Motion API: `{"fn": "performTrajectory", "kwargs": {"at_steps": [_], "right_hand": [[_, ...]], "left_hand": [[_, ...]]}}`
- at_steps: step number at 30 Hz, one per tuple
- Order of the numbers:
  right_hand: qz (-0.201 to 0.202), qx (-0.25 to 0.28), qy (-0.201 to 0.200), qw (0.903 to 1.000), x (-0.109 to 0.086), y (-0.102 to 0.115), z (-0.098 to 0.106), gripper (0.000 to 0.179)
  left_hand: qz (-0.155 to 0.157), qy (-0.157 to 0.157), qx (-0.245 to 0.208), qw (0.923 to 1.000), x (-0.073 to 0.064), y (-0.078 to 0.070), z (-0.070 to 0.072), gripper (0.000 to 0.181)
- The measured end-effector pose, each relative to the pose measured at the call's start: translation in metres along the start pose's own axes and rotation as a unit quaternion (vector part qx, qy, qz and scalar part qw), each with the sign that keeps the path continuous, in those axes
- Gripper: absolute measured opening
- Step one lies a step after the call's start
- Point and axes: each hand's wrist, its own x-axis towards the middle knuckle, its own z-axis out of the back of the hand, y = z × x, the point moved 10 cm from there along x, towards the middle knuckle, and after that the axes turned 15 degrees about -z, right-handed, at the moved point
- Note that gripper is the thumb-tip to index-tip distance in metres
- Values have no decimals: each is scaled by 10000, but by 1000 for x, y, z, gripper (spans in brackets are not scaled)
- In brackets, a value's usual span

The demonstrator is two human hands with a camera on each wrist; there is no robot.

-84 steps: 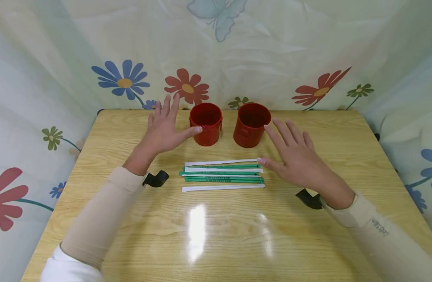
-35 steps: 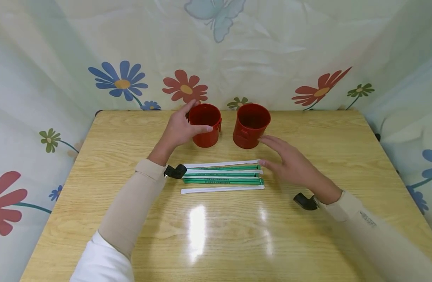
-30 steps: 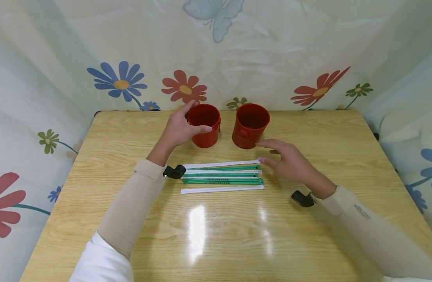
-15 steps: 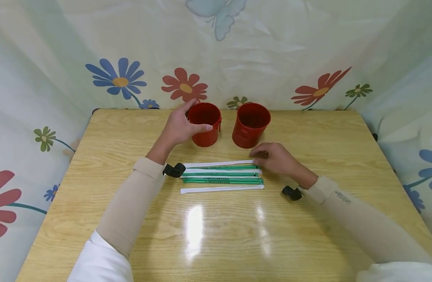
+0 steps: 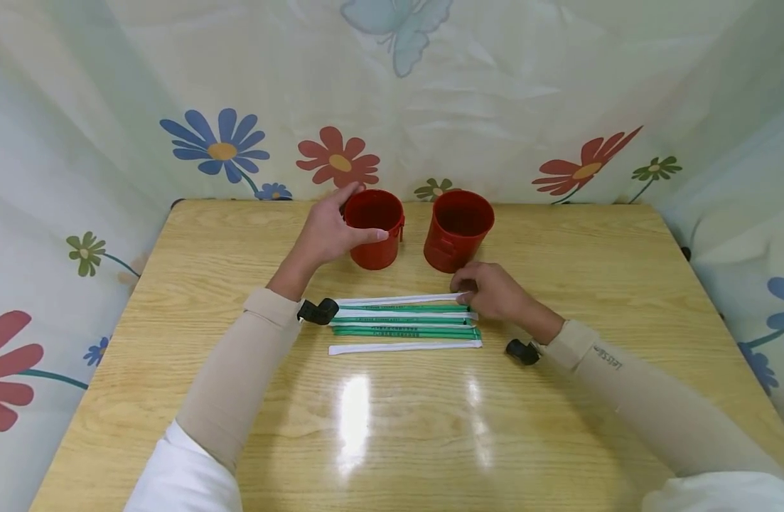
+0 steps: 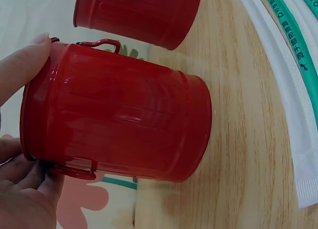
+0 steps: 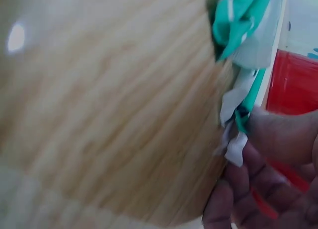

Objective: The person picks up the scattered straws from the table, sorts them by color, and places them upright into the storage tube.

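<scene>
Two small red metal buckets stand side by side at the table's back. My left hand (image 5: 324, 231) holds the left bucket (image 5: 375, 252) by its rim, thumb on the near side and fingers round the left; its small side handles show in the left wrist view. The right bucket (image 5: 448, 245) is untouched. In front lie several paper-wrapped drinking straws, green straws (image 5: 394, 332) and white ones, roughly parallel. My right hand (image 5: 494, 291) pinches the right end of the rearmost white straw (image 5: 398, 299) between thumb and fingers; the fingertips partly hide that end.
A white wrapped straw (image 5: 404, 348) lies nearest the front of the row. The wooden table (image 5: 417, 427) reflects light in front. A flower-patterned curtain (image 5: 494, 107) hangs behind the table and along both sides. A black wrist camera (image 5: 318, 311) sits near the straws' left ends.
My left hand has come right from beside the left bucket and taken its rim. My right hand has moved left and down, from open beside the right bucket to pinching the rearmost straw's end.
</scene>
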Motion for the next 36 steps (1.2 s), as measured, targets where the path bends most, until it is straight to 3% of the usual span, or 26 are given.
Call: {"fn": "performTrajectory", "kwargs": {"at_steps": [10,17,28,36], "right_hand": [[546,-887,357,9939,-6,10,-11,13],[888,-1235,267,9880,-13,13,-10,18],[1387,-1027,-245,9847,-22,10,3,19],[1384,-942,-274,9855,-24,9,6,15]], "left_hand": [[20,33,-9,10000,-2,1,-2,96],[21,23,26,10000,-3,-3,-2,96],[11,19,134,9999,-2,-2,-1,96],[37,26,158,9999,0,0,2,96]]}}
